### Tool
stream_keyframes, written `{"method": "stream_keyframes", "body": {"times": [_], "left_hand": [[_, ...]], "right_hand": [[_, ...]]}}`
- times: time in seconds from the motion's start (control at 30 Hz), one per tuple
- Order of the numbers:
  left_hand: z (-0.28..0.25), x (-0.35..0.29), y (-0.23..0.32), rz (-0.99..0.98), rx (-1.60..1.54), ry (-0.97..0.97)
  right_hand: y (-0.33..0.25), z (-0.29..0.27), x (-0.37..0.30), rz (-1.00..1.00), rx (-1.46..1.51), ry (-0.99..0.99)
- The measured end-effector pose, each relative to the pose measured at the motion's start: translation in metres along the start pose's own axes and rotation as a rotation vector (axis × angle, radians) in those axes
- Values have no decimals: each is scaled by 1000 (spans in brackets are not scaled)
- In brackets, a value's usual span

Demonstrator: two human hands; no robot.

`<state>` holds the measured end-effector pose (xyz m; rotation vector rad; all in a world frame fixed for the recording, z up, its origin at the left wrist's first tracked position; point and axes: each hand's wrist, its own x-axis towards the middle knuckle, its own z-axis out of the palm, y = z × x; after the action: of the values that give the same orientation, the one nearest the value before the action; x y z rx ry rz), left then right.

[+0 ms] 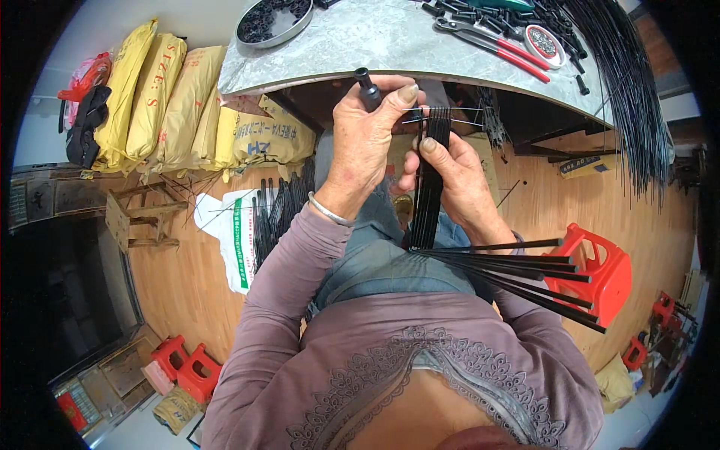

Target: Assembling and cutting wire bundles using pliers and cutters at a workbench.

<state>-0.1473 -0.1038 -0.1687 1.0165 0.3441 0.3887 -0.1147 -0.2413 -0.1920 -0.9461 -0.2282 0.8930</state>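
Observation:
My left hand point(358, 142) is up near the table's front edge, its fingers closed round a short black plastic tube point(367, 87) with a flared top. Thumb and fingertips of that hand also meet thin metal wires. A stack of narrow black umbrella ribs point(433, 176) stands upright over my lap, and my right hand point(465, 176) grips it near its top, thumb across the front. Thin wires point(466, 110) stick out sideways from the stack's upper end. From its lower end, longer black rods point(517, 266) fan out to the right across my lap and right forearm.
On the grey table point(360, 37) are a round tray of black parts point(274, 21), red-handled pliers point(495, 49), a small bowl point(544, 45) and loose black pieces. Wire bundles point(630, 82) hang off its right end. Yellow sacks point(180, 105) stand left; a red stool point(600, 270) is at right.

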Motion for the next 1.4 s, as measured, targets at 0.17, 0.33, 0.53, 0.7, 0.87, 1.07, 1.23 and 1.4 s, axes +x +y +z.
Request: {"method": "stream_keyframes", "body": {"times": [0.17, 0.33, 0.53, 0.7, 0.87, 1.07, 1.23, 1.4], "left_hand": [[4, 0, 2, 35, 54, 53], [1, 0, 0, 49, 43, 84], [3, 0, 1, 33, 20, 109], [1, 1, 1, -16, -38, 111], [-3, 5, -5, -1, -9, 94], [-1, 3, -3, 3, 13, 105], [1, 3, -3, 5, 9, 122], [3, 0, 0, 36, 48, 131]], "right_hand": [[4, 2, 1, -9, 19, 19], [3, 6, 3, -9, -39, -2], [2, 4, 1, -9, -39, 4], [2, 3, 1, -6, -56, 13], [2, 2, 1, 0, -21, 21], [4, 2, 2, -24, 21, 16], [4, 1, 3, -12, 7, 22], [3, 2, 4, -8, -64, 4]]}}
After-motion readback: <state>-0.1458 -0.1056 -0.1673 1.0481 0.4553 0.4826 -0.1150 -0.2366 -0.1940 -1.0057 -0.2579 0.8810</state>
